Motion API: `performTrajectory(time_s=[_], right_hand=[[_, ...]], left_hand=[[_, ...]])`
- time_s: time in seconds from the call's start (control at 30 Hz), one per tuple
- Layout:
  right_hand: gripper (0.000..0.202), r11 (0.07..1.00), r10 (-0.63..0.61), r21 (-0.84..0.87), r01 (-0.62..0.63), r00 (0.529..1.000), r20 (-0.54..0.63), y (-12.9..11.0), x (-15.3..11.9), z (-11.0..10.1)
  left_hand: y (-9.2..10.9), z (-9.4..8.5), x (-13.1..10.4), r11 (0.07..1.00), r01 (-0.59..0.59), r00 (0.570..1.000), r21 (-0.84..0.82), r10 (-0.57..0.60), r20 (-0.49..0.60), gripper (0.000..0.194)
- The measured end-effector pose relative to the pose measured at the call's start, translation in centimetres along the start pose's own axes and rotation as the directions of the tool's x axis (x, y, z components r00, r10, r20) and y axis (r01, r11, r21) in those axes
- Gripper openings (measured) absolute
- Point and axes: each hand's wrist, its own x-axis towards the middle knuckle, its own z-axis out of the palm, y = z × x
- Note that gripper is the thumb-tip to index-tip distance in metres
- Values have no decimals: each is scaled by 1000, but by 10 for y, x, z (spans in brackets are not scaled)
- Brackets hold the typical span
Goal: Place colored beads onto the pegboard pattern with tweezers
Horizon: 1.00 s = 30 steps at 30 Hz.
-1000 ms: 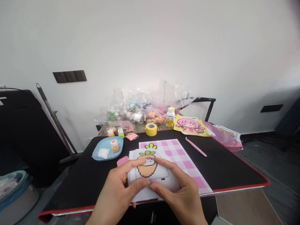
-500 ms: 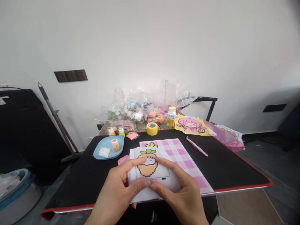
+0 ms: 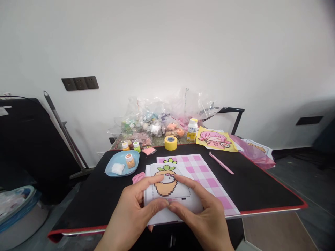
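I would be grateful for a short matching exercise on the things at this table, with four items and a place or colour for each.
1. Carrot picture
2. Roll of tape
3. Tray
4. Slim tool

A. Light blue, with a white-lidded jar on it
B. Pink, right of the checked sheet
C. Held in the left hand and right hand
D. Yellow, left of the white-and-yellow bottle

Pairs: 1-C, 2-D, 3-A, 4-B
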Motion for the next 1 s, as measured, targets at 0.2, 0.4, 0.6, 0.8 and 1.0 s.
performTrajectory(time_s=[0.2, 0.4, 0.6, 0.8, 1.0], right_hand=[[40, 1000, -4, 25, 4, 1000, 0, 0, 0, 1], [40, 1000, -6, 28, 6, 1000, -1, 0, 0, 1], [41, 1000, 5, 28, -5, 1000, -9, 0, -1, 1], [41, 1000, -6, 3, 6, 1000, -6, -1, 0, 1], [40, 1000, -8, 26, 8, 1000, -5, -1, 0, 1]], left_hand=[[-2, 0, 0, 1000, 6, 1000, 8, -6, -19, 60], [-3, 0, 1, 1000, -4, 1000, -9, 4, -7, 60], [-3, 1, 2, 1000, -1, 1000, 1, 1, -17, 61], [-4, 0, 1, 1000, 5, 1000, 11, -5, -13, 62], [-5, -2, 1, 1000, -4, 1000, 12, 4, 3, 63]])
